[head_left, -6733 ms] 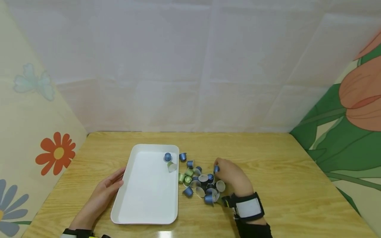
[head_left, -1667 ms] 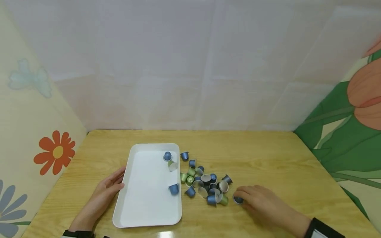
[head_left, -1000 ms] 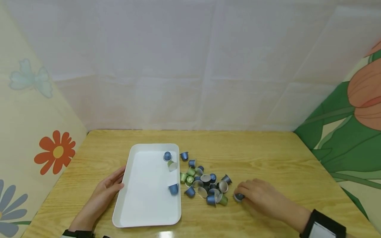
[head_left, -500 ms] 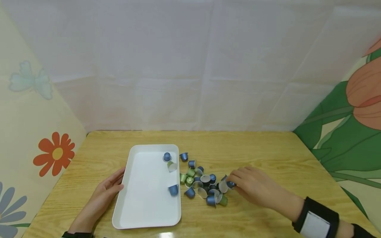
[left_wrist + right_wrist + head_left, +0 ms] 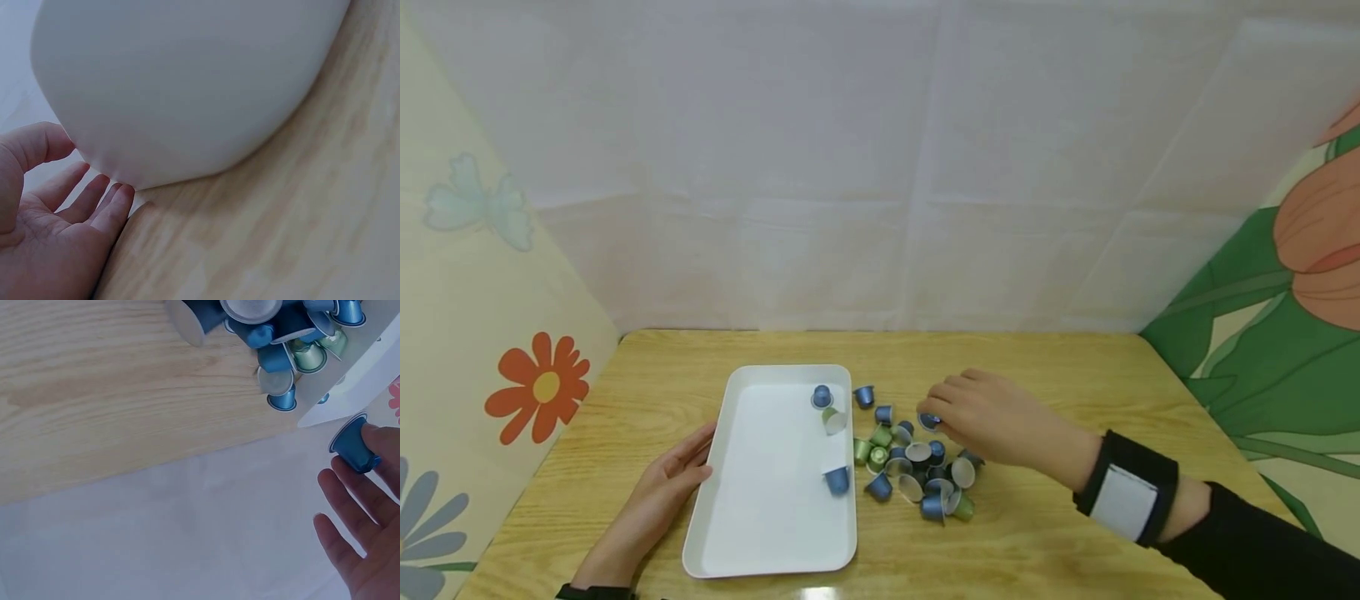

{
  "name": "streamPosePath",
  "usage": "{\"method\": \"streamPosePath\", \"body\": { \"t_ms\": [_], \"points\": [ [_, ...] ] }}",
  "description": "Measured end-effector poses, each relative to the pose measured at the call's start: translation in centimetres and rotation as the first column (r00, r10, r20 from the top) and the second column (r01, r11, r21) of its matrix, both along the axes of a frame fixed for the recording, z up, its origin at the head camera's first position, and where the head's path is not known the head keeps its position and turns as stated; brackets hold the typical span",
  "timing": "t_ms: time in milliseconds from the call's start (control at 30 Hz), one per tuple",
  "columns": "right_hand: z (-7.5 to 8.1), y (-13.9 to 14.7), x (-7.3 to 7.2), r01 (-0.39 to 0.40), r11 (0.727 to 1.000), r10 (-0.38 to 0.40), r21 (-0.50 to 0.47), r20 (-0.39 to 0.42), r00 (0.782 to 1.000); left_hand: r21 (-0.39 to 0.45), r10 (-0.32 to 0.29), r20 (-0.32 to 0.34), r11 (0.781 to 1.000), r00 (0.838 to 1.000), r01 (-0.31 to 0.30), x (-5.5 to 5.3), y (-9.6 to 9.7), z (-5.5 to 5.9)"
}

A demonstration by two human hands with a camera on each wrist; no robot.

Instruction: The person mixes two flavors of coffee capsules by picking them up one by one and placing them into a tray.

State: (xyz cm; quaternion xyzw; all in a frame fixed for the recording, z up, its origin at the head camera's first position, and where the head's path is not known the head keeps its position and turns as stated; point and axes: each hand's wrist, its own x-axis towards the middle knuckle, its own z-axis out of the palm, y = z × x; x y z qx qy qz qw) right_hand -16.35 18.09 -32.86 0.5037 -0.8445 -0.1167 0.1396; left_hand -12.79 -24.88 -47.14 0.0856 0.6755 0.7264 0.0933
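Note:
My right hand (image 5: 992,417) pinches a blue coffee capsule (image 5: 353,447) between thumb and fingers, the other fingers spread apart in the right wrist view. It is over the back of a loose pile of blue, dark and green capsules (image 5: 917,452) beside the tray. My left hand (image 5: 658,492) lies against the left side of a white rectangular tray (image 5: 767,500), fingertips on its outer wall and thumb at the rim. In the tray are an upright blue capsule (image 5: 822,396), a green one (image 5: 832,420) on its side and a tilted blue one (image 5: 837,479).
The tray and pile are on a wood-grain table (image 5: 1052,533). One blue capsule (image 5: 864,396) lies close to the tray's back right edge. A white cloth (image 5: 865,167) hangs behind, with flower-printed panels (image 5: 546,387) at both sides.
My right hand has carried the blue capsule from the table right of the pile, leftward and back over it. A blue capsule has joined the tray since the oldest frame. My left hand stays put.

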Motion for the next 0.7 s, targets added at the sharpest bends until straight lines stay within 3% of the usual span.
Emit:
{"method": "streamPosePath", "body": {
  "t_ms": [233, 500, 700],
  "points": [
    [0.2, -3.5, -1.7, -0.025, 0.997, 0.022, 0.079, 0.040, 0.999, 0.000, -0.002, -0.001, 1.000, 1.000, 0.002, 0.1, 0.0, 0.0],
    [-0.9, -7.4, -4.5, -0.078, 0.979, 0.093, 0.189, -0.069, 0.993, 0.000, -0.003, 0.003, 1.000, 1.000, 0.003, 0.1, -0.1, 0.1],
    [-1.8, -9.0, -6.1, -0.082, 0.978, 0.097, 0.190, -0.071, 0.993, 0.012, 0.001, 0.000, 1.000, 1.000, -0.001, -0.3, 0.1, -0.1]
  ]
}}
